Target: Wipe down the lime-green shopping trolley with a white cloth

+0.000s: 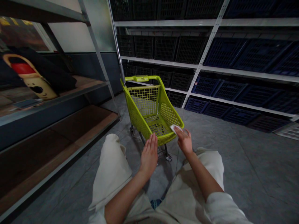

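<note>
pale sleeve [224, 207], lime-green latticed cart [168, 114]

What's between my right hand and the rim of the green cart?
In the head view, a white cloth or tissue lies between the right hand's fingers and the rim of the green cart, at its near right corner.
</note>
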Available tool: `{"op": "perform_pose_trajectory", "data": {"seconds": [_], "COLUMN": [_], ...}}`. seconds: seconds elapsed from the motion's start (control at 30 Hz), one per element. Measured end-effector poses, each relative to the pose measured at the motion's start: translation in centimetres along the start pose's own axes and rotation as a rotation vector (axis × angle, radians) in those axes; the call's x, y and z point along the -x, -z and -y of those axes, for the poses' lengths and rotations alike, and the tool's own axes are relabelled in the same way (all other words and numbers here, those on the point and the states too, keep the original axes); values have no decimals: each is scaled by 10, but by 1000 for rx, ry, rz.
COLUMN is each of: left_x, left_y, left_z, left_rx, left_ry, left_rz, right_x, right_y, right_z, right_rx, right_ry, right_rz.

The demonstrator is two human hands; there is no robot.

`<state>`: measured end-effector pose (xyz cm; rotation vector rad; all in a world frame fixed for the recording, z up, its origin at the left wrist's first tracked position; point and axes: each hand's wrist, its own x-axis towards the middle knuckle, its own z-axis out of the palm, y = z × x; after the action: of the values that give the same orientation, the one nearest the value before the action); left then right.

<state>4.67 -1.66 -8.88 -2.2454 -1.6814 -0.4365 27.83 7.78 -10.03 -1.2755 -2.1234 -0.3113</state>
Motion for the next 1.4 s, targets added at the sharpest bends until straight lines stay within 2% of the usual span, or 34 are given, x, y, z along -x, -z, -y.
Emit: {"op": "perform_pose_trajectory", "data": {"seconds": [0.1, 0.17, 0.27, 0.37, 0.47, 0.53, 0.6, 0.73, 0.8, 0.87, 0.97, 1.1, 1.17, 1.2, 1.27, 1.33, 1.4], "left_x": [-1, -2, -3, -4, -5, -5, -4, -3, -3, -3, -4, -5, -5, -5, -4, -3, -3], "left_y": [-2, -4, -5, -4, -3, -2, -1, -1, -2, -3, -4, -4, -2, -1, 0, 1, 0], "left_z": [-3, -6, -10, -11, -8, -5, -2, 0, -2, -4, -8, -10, -9, -8, -5, -2, -1], "left_rx": [-1, 2, 14, 11, -5, -5, 4, 22, 35, 45, 50, 39, 27, 23, 24, 34, 40], "left_ry": [-4, 1, 17, 23, 27, 26, 18, 3, -1, 5, 30, 40, 37, 34, 22, 6, -2], "left_rz": [-12, -22, -29, -22, -10, 0, 7, 4, -8, -25, -45, -52, -48, -45, -38, -35, -35], "right_x": [-1, -1, 1, 4, 5, 4, 3, -2, -4, -5, -5, 0, 1, 1, 0, -1, -3], "right_y": [0, -3, -10, -15, -15, -12, -8, 0, 1, -1, -7, -13, -11, -10, -5, -1, 2], "right_z": [-25, -16, 27, 77, 98, 88, 61, -4, -23, -22, 13, 79, 94, 93, 75, 42, 4], "right_rx": [53, 65, 22, -74, -124, -121, -90, 20, 46, 50, 21, -83, -119, -130, -134, -104, -38], "right_ry": [-116, -171, -153, -28, 66, 114, 128, -23, -113, -186, -212, -52, 39, 81, 137, 130, 49], "right_rz": [-43, -68, -75, -20, 26, 51, 68, 28, -4, -40, -68, 3, 47, 68, 103, 106, 58]}}
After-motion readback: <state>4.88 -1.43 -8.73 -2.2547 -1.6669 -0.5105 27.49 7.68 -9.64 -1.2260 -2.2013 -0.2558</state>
